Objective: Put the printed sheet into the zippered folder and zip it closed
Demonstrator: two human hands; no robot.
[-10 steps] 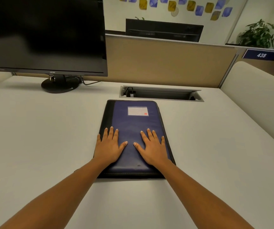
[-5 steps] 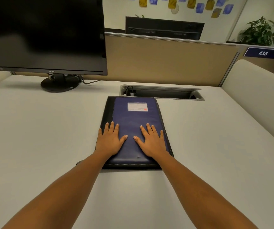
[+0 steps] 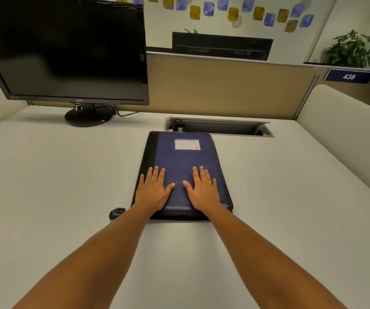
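Observation:
A dark blue zippered folder with a black spine and a white label lies closed on the white desk, in the middle of the view. My left hand rests flat on its near left part, fingers straight. My right hand lies flat on the near right part, fingers spread. No printed sheet is in view.
A black monitor stands at the back left on a round foot. Behind the folder is an open cable slot in the desk. A small dark round object lies beside my left forearm. Beige partitions close off the back and right.
The view has tilted up a little, so the folder and both hands sit slightly higher in the frame. The small dark round object has come into view beside my left forearm.

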